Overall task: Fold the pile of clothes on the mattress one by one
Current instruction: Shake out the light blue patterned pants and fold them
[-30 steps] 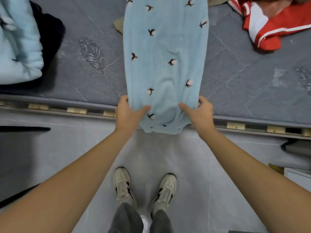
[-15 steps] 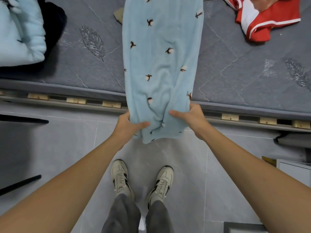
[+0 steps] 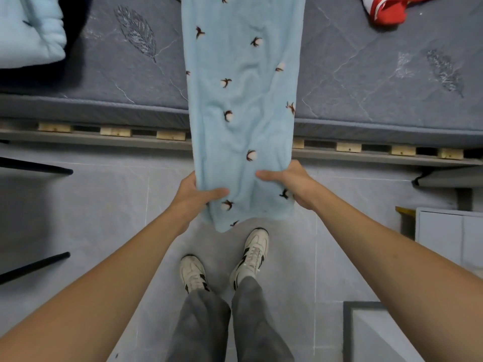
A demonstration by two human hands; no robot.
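A long light-blue fleece garment [image 3: 243, 100] with small brown-and-white prints stretches from the grey mattress [image 3: 366, 74] down over its front edge toward me. My left hand [image 3: 193, 194] grips its near left edge, thumb on top. My right hand [image 3: 290, 182] grips the near right edge the same way. The garment's near end hangs above the floor in front of my shoes.
A folded pale-blue garment [image 3: 28, 30] lies on a dark one at the mattress's left. A red-and-white garment [image 3: 389, 9] lies at the top right. Wooden bed slats [image 3: 115, 131] run below the mattress. A white cabinet [image 3: 449, 236] stands at right, black rods [image 3: 34, 168] at left.
Both hands have pulled the blue garment toward me, off the mattress edge and out over the floor. I have stepped back from the bed.
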